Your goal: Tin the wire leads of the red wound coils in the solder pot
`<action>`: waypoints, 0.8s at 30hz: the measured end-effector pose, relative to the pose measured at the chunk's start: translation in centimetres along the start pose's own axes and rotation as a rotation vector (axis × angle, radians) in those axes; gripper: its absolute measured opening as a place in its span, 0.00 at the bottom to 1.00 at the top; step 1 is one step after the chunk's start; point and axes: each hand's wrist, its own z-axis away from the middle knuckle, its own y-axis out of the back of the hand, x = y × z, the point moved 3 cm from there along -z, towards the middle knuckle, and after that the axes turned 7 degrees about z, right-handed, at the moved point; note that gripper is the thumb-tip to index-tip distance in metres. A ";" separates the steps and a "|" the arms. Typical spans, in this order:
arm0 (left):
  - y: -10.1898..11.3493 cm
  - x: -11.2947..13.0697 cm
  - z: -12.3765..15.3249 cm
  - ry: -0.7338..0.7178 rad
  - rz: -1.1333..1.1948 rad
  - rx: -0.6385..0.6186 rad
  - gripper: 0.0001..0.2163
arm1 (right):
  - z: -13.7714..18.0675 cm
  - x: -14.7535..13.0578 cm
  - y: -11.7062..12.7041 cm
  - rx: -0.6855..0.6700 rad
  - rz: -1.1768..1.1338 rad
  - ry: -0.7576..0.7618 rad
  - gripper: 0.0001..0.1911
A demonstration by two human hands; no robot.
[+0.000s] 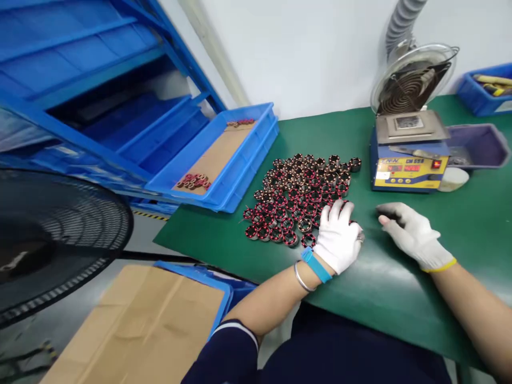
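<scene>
My left hand (338, 237), in a white glove, rests over the near right edge of a group of ring-shaped motor stators (296, 200) with copper and red windings. Its fingers are stretched out and spread on the stators; a bit of grey metal shows beside the thumb, mostly hidden by the hand. To the right, my right hand (414, 232) is low over the green table (372, 288), apart from the stators. It wears a white glove with dark-stained fingers and a bare thumb tip. The fingers bend loosely, with a gap to the thumb and nothing visible between them.
A blue-and-yellow solder pot (410, 168) stands behind my right hand, under a round fume hood (416, 80). Beside it is a purple bin (480, 144). Stacked blue trays (248, 165) hold more stators at left. A black fan (60, 240) and cardboard (152, 325) are nearer.
</scene>
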 end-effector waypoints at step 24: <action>-4.7 3.1 -2.5 0.369 0.341 -0.220 0.24 | 2.4 0.0 2.6 -0.308 0.293 0.037 0.19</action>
